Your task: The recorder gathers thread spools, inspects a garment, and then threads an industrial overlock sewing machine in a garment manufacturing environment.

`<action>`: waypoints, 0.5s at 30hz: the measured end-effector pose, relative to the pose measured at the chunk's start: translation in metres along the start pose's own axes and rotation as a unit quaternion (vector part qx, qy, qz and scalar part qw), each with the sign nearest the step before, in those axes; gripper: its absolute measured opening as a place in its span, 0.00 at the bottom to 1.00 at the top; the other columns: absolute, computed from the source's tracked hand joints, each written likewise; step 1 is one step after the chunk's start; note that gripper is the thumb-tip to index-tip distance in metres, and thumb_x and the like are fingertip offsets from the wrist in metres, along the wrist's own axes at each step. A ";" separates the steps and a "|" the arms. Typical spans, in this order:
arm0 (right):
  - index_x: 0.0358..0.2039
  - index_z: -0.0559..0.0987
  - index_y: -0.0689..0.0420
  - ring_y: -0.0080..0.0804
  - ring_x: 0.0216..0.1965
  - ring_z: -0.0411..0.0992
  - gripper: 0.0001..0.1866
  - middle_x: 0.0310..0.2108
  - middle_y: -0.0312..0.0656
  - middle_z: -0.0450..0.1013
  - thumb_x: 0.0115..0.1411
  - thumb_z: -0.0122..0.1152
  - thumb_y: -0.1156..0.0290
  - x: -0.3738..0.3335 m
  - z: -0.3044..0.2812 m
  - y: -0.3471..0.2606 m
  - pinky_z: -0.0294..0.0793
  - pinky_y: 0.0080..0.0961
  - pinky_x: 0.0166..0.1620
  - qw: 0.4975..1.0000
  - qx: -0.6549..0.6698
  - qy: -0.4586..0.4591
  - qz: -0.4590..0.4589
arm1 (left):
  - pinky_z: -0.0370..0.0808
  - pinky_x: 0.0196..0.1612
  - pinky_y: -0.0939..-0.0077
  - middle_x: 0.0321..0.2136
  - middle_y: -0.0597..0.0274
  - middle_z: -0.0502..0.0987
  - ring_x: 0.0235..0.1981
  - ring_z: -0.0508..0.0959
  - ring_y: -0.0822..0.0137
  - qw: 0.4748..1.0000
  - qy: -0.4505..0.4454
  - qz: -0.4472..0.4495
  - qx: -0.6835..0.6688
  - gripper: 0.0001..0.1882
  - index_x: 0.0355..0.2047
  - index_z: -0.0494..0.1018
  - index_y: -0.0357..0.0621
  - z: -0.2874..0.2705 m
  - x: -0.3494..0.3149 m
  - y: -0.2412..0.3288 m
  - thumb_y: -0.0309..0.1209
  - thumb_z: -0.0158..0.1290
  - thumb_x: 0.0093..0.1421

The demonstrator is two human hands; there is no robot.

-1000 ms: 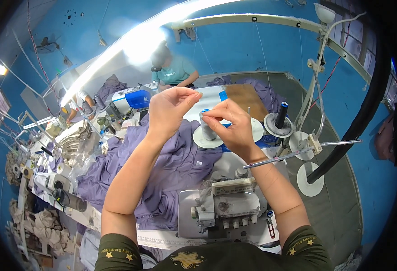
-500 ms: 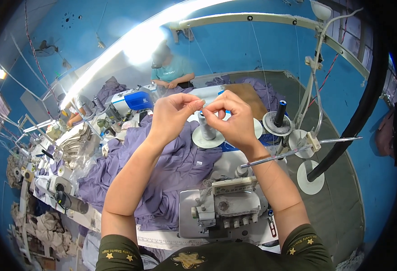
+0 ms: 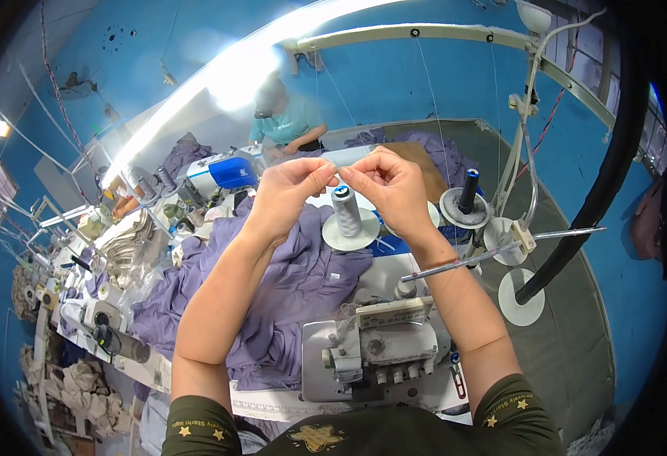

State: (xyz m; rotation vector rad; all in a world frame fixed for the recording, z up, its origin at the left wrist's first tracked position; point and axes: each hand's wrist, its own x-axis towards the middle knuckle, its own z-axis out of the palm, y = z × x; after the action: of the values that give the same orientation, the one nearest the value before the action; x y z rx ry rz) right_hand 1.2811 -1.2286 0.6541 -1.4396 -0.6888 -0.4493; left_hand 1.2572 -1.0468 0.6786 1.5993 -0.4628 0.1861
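Left hand (image 3: 292,190), right hand (image 3: 389,188): we're pinching with both, nearly meeting, can't tell what's held; spool (image 3: 348,217) standing upright just below, right nearer.

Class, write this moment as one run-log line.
Left hand: thumb and finger pinched; Right hand: same, near left; Anything held: unclear; Below in view: grey thread cone on white round disc; Nearby: crumpled purple fabric
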 end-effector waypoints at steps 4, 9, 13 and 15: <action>0.26 0.82 0.60 0.12 0.23 0.63 0.09 0.24 0.30 0.68 0.53 0.70 0.68 0.000 0.001 -0.001 0.62 0.14 0.27 1.000 0.002 0.002 -0.005 | 0.68 0.33 0.85 0.28 0.68 0.78 0.28 0.71 0.80 0.999 -0.010 -0.029 -0.041 0.11 0.36 0.78 0.41 -0.001 -0.001 0.001 0.36 0.57 0.61; 0.26 0.82 0.60 0.13 0.23 0.63 0.09 0.24 0.30 0.68 0.53 0.70 0.68 0.000 0.000 -0.004 0.62 0.14 0.27 1.000 -0.022 -0.003 -0.006 | 0.68 0.33 0.86 0.27 0.68 0.78 0.27 0.71 0.80 0.999 -0.005 -0.035 -0.035 0.11 0.35 0.78 0.41 0.001 0.000 0.002 0.36 0.57 0.61; 0.26 0.82 0.60 0.12 0.23 0.62 0.09 0.24 0.29 0.68 0.53 0.70 0.68 0.000 0.000 -0.006 0.62 0.14 0.26 1.000 -0.026 -0.010 0.000 | 0.68 0.32 0.86 0.27 0.67 0.78 0.26 0.71 0.80 1.000 -0.001 -0.024 -0.016 0.11 0.34 0.78 0.40 0.000 0.000 0.000 0.36 0.57 0.61; 0.26 0.82 0.60 0.13 0.23 0.62 0.09 0.24 0.29 0.67 0.53 0.70 0.68 0.000 -0.002 -0.003 0.61 0.14 0.26 1.000 -0.025 -0.011 0.001 | 0.68 0.32 0.85 0.27 0.66 0.79 0.26 0.72 0.80 1.000 0.005 -0.014 0.012 0.11 0.34 0.79 0.39 0.002 0.001 -0.001 0.35 0.57 0.61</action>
State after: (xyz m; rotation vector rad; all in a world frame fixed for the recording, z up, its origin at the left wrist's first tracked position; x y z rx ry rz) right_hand 1.2792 -1.2308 0.6567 -1.4938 -0.6969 -0.4521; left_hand 1.2580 -1.0486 0.6781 1.6263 -0.4305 0.1789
